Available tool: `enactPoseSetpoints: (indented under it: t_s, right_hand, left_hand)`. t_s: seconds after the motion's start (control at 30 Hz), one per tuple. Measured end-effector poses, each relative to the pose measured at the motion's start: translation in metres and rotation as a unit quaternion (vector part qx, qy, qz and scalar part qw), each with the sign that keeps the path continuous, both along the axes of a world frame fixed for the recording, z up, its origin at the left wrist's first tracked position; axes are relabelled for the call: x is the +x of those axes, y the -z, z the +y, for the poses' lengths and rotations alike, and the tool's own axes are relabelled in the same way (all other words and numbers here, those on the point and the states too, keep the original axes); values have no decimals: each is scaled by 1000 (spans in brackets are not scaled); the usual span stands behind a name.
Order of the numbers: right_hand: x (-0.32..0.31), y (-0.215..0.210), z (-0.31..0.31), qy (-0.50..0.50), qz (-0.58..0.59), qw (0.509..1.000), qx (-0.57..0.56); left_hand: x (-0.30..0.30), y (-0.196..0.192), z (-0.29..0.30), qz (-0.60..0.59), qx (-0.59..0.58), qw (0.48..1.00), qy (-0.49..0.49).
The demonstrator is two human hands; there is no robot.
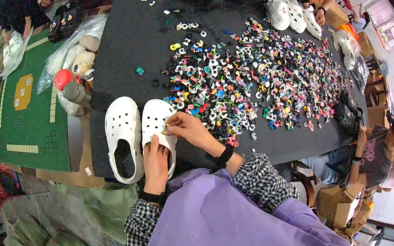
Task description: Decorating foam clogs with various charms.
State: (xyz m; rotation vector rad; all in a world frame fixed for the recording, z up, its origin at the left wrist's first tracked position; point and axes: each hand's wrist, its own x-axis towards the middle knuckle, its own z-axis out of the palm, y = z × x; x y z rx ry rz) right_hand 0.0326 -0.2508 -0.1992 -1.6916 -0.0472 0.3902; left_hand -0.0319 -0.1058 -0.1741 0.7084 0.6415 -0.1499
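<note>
Two white clogs with holes across their tops lie side by side at the near edge of the black table, toes pointing away from me: a left clog (121,116) and a right clog (156,113). My left hand (155,162) reaches into the foot opening of the right clog and holds it, its fingertips partly hidden inside. Over that clog's upper, on its right side, my right hand (189,129) pinches a small colourful shoe charm (165,128) against the holes. The charm is mostly covered by my fingers. Nobody touches the left clog.
A wide heap of colourful charms (263,80) spreads right of the clogs. More white clogs (287,15) stand at the far right, by a person in orange. A red-lidded jar (65,80) and a green mat (28,109) are at left. Another person sits at right.
</note>
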Motion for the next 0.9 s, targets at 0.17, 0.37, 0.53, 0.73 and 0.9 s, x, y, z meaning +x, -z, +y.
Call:
enactPoseSetpoints:
  t_s: [0.17, 0.37, 0.53, 0.73, 0.9]
  right_hand:
    - [1, -11, 1, -34, 20, 999, 11]
    - [1, -16, 3, -53, -137, 987, -62]
    - [-3, -28, 5, -31, -118, 987, -108]
    - [2, -24, 8, -69, -112, 985, -110]
    - [24, -25, 18, -65, -103, 991, -46]
  left_hand:
    - [-6, 19, 8, -2, 35, 999, 28]
    - [-1, 5, 3, 15, 47, 998, 32]
    - [-1, 7, 3, -9, 45, 998, 32]
    - [-3, 8, -1, -9, 39, 999, 5]
    - [0, 8, -6, -12, 24, 999, -23]
